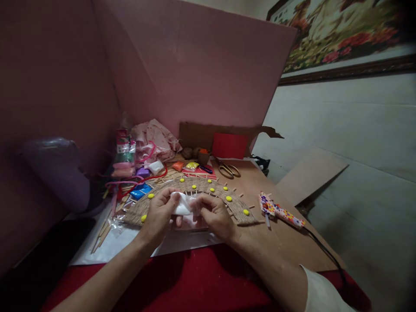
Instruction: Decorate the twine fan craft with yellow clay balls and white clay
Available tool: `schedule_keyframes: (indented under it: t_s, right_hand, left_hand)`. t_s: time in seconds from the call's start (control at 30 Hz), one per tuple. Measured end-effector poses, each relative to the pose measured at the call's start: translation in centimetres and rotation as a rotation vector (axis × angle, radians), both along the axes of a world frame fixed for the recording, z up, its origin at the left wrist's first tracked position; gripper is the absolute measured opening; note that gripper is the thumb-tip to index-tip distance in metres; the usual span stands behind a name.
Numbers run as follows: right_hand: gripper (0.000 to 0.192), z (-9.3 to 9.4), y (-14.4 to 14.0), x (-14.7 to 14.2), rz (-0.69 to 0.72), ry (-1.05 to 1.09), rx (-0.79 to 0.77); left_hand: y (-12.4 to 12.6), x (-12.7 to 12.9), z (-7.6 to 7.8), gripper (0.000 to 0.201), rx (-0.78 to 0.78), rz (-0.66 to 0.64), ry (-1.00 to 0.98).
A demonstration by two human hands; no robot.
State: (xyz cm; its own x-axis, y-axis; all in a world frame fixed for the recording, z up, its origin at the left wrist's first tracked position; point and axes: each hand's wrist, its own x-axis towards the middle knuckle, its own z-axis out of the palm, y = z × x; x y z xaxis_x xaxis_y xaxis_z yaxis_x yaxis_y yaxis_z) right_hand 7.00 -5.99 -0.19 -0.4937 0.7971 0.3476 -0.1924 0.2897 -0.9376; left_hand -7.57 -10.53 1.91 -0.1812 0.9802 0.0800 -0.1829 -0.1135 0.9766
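Note:
Both of my hands meet over the table's middle around a white clay lump in a clear wrapper (182,205). My left hand (160,216) pinches its left side and my right hand (212,214) grips its right side. Under and behind them lies a woven arch of twine and sticks (238,209) dotted with yellow clay blobs (229,198).
A patterned glue gun (280,211) with a black cord lies to the right on brown cardboard (286,242). Scissors (228,170), coloured clay packets (141,191), a pink cloth (156,138) and loose sticks (101,234) crowd the back and left. Pink boards (195,65) wall the area.

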Motion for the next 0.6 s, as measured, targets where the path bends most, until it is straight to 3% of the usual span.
schedule_keyframes:
  t_s: [0.43, 0.5, 0.6]
  right_hand:
    - [0.047, -0.46, 0.45, -0.05, 0.013, -0.013, 0.208]
    - [0.050, -0.62, 0.49, -0.08, 0.027, 0.015, 0.189]
    - [0.053, -0.83, 0.56, -0.07, 0.129, 0.000, 0.040]
  left_hand:
    - [-0.12, -0.65, 0.27, 0.029, -0.017, -0.087, 0.101]
    - [-0.10, -0.69, 0.28, 0.028, -0.007, -0.105, 0.109]
    - [-0.16, -0.75, 0.36, 0.028, 0.013, -0.109, 0.106]
